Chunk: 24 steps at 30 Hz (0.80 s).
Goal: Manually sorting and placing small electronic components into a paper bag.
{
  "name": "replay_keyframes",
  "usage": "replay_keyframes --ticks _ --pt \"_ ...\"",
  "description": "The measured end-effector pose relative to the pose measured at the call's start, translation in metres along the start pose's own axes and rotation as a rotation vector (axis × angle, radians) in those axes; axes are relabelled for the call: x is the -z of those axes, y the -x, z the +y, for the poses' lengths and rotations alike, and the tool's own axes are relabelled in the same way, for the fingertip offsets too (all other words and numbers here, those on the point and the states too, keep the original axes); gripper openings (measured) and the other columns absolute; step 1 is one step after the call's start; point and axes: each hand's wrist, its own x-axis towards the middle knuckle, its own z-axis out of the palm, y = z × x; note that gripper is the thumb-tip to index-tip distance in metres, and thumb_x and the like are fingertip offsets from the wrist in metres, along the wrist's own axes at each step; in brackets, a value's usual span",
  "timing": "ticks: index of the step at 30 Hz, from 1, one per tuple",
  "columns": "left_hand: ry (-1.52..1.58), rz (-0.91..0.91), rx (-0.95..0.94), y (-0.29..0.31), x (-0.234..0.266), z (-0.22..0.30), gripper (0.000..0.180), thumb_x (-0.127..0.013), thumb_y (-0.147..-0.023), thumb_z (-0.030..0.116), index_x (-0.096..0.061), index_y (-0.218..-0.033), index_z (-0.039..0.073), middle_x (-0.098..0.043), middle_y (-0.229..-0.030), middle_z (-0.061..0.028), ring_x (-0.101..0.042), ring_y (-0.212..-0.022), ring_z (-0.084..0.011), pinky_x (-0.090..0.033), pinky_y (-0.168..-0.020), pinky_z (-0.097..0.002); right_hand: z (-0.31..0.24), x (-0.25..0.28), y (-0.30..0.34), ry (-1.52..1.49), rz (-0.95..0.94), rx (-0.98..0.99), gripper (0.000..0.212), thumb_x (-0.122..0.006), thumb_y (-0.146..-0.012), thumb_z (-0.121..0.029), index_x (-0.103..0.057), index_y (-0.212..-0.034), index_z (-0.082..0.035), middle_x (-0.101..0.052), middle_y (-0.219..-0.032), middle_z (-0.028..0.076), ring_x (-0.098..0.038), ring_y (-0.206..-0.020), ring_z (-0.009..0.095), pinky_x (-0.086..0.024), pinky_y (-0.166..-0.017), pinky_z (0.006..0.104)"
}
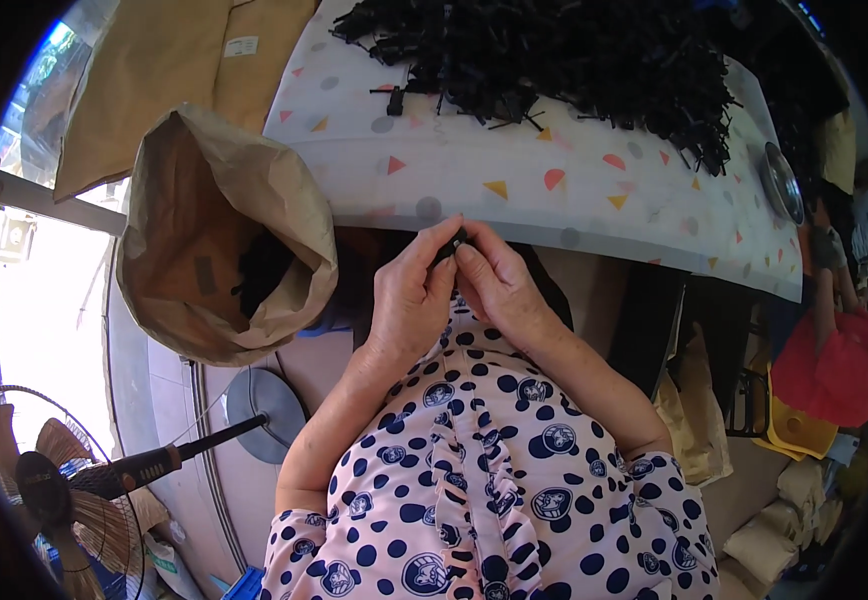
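While both hands meet just below the near edge of the table, the left hand and the right hand pinch one small black part between thumb and fingertips. Each hand is closed on that part; the fingertips touch one another around it, and most of the part is hidden, so its shape cannot be told. It is held off the table, above the person's lap and close against the near edge.

A white cloth printed with coloured triangles and grey dots covers the table. A large heap of black parts lies along the far edge and spreads toward the far right corner. One loose black piece lies apart from the heap, on its left side. A round metal bowl sits at the right edge.

An open brown paper sack stands just beside the table's left edge, near the left hand, with dark contents at its bottom. A standing fan is on the floor at lower left, well apart.
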Motion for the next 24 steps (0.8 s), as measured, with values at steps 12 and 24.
replay_keyframes --ticks 12,24 --pt "-0.266 0.251 -0.043 -0.008 0.076 -0.026 0.03 -0.054 -0.083 -0.004 -0.057 -0.112 0.003 -0.064 -0.094 -0.0178 -0.065 -0.084 -0.0276 -0.049 -0.077 -0.0298 -0.008 0.07 -0.087 0.925 -0.031 0.3 0.022 -0.057 -0.091 -0.02 -0.058 -0.107 -0.006 -0.061 -0.069 0.005 -0.055 -0.057 0.018 -0.045 -0.056 0.0308" --pt "-0.648 0.267 -0.037 -0.018 0.121 -0.048 0.045 -0.058 -0.084 0.004 -0.045 -0.127 0.006 -0.056 -0.118 -0.0169 -0.062 -0.083 -0.0275 -0.048 -0.071 -0.0342 -0.019 0.127 -0.147 1.62 0.269 0.388 0.015 -0.059 -0.087 -0.018 -0.061 -0.1 -0.012 -0.064 -0.07 0.014 -0.063 -0.067 0.031 -0.049 -0.059 0.0412"
